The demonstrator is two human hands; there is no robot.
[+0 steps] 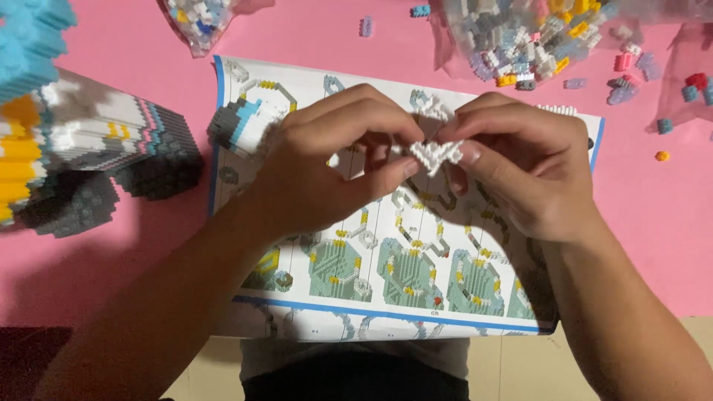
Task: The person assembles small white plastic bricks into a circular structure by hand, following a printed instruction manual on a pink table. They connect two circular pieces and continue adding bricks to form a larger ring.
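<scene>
Both of my hands meet over the middle of a printed building-instruction sheet. My left hand and my right hand pinch between their fingertips a small white assembly of tiny bricks. Part of that assembly is hidden behind my fingers. A small grey, white and light-blue brick section lies on the sheet just left of my left hand.
A large built model of grey, white, yellow and blue bricks sits at the left on the pink surface. Clear bags of loose small bricks lie at the top, with stray bricks scattered at the top right.
</scene>
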